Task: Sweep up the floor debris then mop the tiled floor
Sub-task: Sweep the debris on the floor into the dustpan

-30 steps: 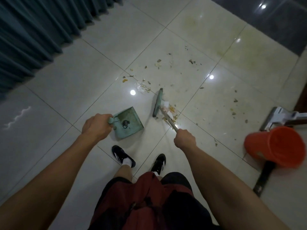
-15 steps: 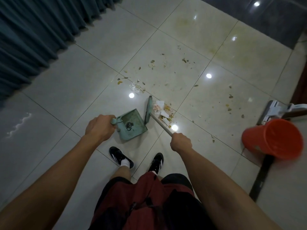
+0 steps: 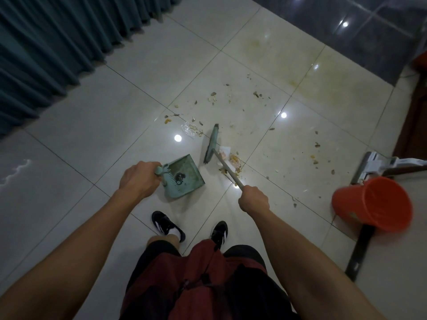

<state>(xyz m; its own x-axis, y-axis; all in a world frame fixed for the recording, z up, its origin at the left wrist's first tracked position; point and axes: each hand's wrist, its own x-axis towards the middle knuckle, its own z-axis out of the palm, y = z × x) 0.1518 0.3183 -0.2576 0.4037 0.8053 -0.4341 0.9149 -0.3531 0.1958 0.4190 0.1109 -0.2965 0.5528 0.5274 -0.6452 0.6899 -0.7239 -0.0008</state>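
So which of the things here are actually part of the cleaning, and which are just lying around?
Part of the job:
- broom, gripped by right hand
- dustpan, held by left hand
- debris
- mop
- orange bucket

Just there:
- curtain

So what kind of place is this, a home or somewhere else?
Probably a room in a home: glossy tiled floor, floor-length teal curtains, and an orange bucket beside a mop.

dustpan (image 3: pixel 184 176) teal | bucket (image 3: pixel 372 203) orange | curtain (image 3: pixel 46 54) dark teal | shoes (image 3: pixel 167 225) black, white stripes
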